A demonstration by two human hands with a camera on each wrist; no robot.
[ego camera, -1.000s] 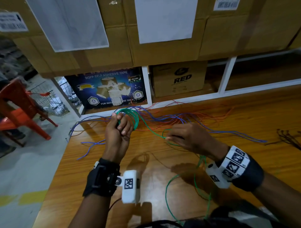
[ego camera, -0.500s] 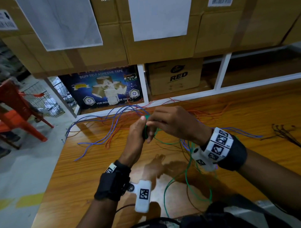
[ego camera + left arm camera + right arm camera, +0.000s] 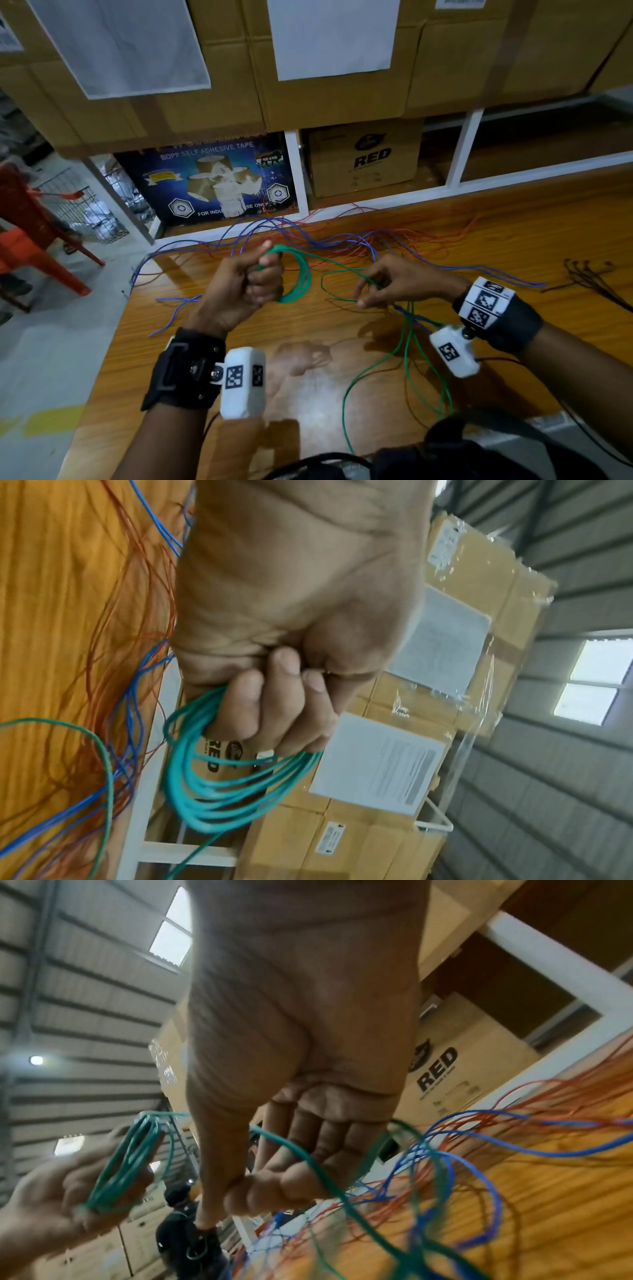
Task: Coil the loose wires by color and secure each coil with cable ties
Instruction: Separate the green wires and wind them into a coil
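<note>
My left hand (image 3: 253,277) grips a coil of green wire (image 3: 301,277) above the wooden table (image 3: 239,342); the left wrist view shows the fingers curled round several green loops (image 3: 219,785). To its right, my right hand (image 3: 387,284) pinches the loose run of the same green wire (image 3: 342,270), which trails down toward my body (image 3: 407,346). In the right wrist view the green strand (image 3: 318,1167) passes through the bent fingers. Blue wires (image 3: 342,240) and red wires (image 3: 428,236) lie tangled at the back of the table. Black cable ties (image 3: 592,277) lie at the right.
Cardboard boxes (image 3: 342,85) sit on a white shelf frame (image 3: 466,147) behind the table. A red plastic chair (image 3: 30,233) and a wire basket (image 3: 85,209) stand on the floor left of the table's left edge.
My right hand has drawn away from the coil to the right, pulling out a fresh length of green wire. The left hand keeps its grip on the coil.
</note>
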